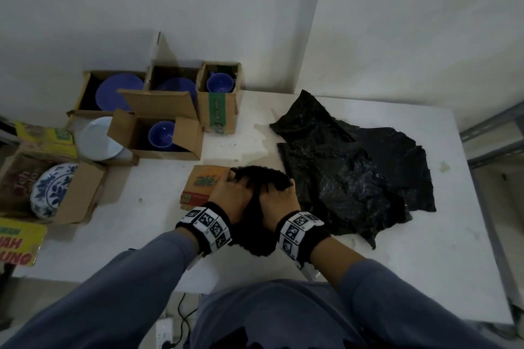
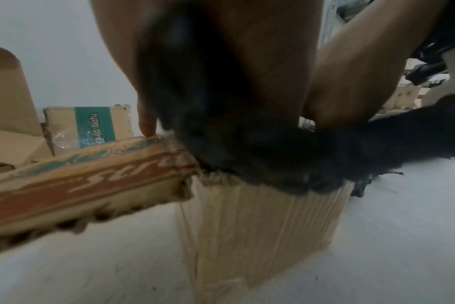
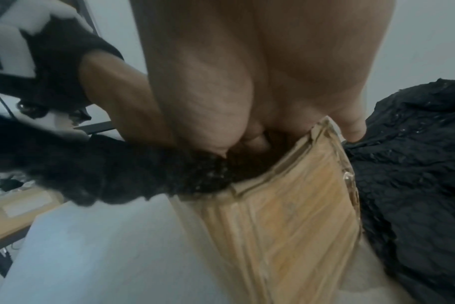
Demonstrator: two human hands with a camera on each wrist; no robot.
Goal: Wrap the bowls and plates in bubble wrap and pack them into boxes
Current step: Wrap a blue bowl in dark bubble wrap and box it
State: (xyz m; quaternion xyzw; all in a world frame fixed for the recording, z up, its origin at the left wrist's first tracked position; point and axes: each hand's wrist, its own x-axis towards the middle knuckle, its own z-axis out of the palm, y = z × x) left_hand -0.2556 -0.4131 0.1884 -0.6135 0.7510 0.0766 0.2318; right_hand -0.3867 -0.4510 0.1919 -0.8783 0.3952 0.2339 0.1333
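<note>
Bulging from box (image 1: 202, 188), crinkled black bubble-wrapped bundle (image 1: 256, 178)

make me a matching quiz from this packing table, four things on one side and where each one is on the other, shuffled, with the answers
Things
1. black-wrapped bundle
2. blue-and-white patterned plate
3. blue cup
4. loose black bubble wrap

Places
A. inside the tall green-striped box
B. spread flat on the table, right of the hands
C. under the left hand and right hand, at the mouth of the orange printed box
D. in an open box at the left edge of the table

Pairs: 1-C, 2-D, 3-A, 4-B
</note>
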